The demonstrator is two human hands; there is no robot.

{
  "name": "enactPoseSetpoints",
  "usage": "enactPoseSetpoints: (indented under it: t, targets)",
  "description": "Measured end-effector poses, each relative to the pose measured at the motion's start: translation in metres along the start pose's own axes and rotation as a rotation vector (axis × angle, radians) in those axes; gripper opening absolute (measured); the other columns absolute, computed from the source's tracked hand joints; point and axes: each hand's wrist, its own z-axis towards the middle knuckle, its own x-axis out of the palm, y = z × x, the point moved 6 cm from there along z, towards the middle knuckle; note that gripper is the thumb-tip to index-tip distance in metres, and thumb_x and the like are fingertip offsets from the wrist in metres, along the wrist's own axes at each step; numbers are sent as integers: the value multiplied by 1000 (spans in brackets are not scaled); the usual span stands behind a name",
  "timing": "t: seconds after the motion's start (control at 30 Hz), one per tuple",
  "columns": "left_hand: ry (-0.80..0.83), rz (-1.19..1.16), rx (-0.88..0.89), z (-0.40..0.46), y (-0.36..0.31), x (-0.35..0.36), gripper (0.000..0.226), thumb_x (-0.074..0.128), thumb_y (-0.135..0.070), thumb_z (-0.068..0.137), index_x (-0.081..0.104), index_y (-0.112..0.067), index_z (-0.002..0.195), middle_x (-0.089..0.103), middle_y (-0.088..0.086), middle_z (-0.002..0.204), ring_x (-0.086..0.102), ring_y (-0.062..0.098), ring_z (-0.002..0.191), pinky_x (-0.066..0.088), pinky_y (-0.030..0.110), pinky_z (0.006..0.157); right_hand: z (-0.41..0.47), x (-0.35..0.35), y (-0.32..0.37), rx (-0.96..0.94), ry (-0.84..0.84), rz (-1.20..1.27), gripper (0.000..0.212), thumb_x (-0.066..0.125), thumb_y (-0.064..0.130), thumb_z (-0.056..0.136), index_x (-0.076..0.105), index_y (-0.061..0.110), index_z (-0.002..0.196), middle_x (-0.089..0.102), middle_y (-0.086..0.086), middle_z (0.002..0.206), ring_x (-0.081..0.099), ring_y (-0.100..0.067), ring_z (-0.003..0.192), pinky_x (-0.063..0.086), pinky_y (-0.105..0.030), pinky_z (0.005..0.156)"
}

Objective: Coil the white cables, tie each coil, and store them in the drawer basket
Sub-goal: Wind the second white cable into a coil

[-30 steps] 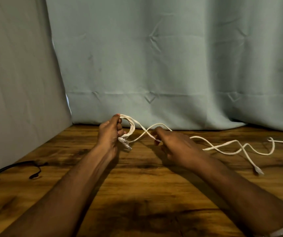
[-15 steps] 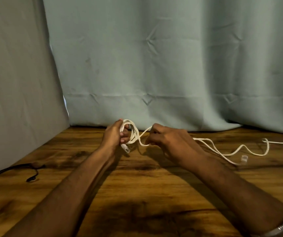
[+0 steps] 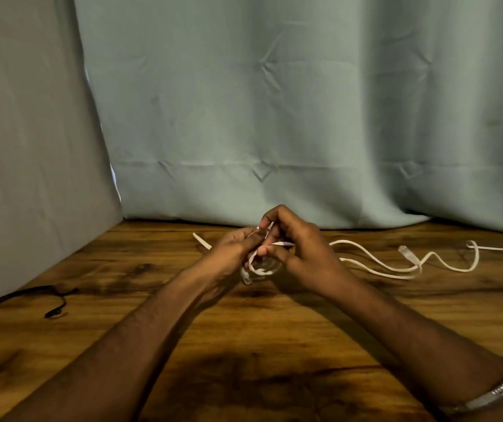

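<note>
Hands meet above the wooden bench [image 3: 274, 345]: left hand [image 3: 235, 251] grips a small coil of white cable [image 3: 259, 271], right hand [image 3: 299, 248] pinches its strand, the loose tail trailing right across the bench.

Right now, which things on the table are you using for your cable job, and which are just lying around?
Part of the job:
- white cable, its coiled part held between both hands
- left hand, gripping the coil
- right hand, gripping the coil

Just lying about:
- black cable at the table's left edge
- wooden table
- curtain behind
</note>
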Motion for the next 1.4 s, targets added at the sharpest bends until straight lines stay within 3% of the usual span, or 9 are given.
enactPoseSetpoints:
  t: [0.23,0.33,0.5,0.6,0.7,0.83,1.07,1.23,1.4]
  targets:
    - [23,-142,-26,1,6,6,28,46,-23,105,65,-7,92,54,8,65,52,14,56,48,23,57,-2,-17,-16,176,-252,-59,58,89,38,74,50,40,117,64,14,98,61,-5,72,55,-42,71]
    - [30,-211,-28,1,4,13,41,45,-34,104,66,-11,78,41,4,53,50,18,52,52,34,76,-3,-23,-26,304,-274,-83,65,86,60,65,57,34,117,63,12,102,59,-7,73,52,-34,66]
    - [91,-54,50,-4,1,13,28,60,-31,92,67,-4,93,50,-2,52,42,9,50,41,28,71,-7,5,-29,446,18,614,22,68,9,96,69,-11,105,72,-7,68,65,-11,56,48,-15,51]
    - [93,-6,44,-5,0,6,21,66,-5,88,66,5,106,65,11,76,48,13,61,43,21,61,-8,2,-38,526,78,605,15,67,13,97,72,0,104,63,6,56,43,0,40,30,-12,37]
    - [-27,-97,-9,4,2,-6,25,59,1,94,62,10,116,65,18,88,57,17,72,57,23,60,-6,-2,-51,575,64,582,32,69,21,97,68,-4,117,58,-2,69,31,-3,40,20,-16,38]
    - [-1,-52,10,7,5,-8,21,52,-6,101,64,2,115,56,1,67,53,10,61,52,21,59,-2,-3,-57,538,34,565,33,63,18,101,63,-8,122,54,1,66,29,-3,39,19,-16,38]
    - [6,-248,5,9,0,-14,49,65,1,88,49,12,133,64,9,83,63,12,70,62,28,70,-2,-3,-51,494,-20,593,17,59,21,104,69,9,107,55,0,71,34,-2,43,28,-15,42]
    - [192,-290,-65,-4,-6,2,19,63,-11,91,67,4,103,58,5,68,60,17,64,49,36,87,-5,0,-47,496,-40,647,22,60,24,104,73,7,106,56,2,70,37,-2,45,29,-14,43]
    - [304,-280,-188,-12,-8,7,46,44,-40,102,62,0,91,50,2,56,53,20,64,50,31,76,-9,5,-40,490,8,689,35,61,23,103,66,-9,117,58,-2,75,43,-8,56,27,-18,47]
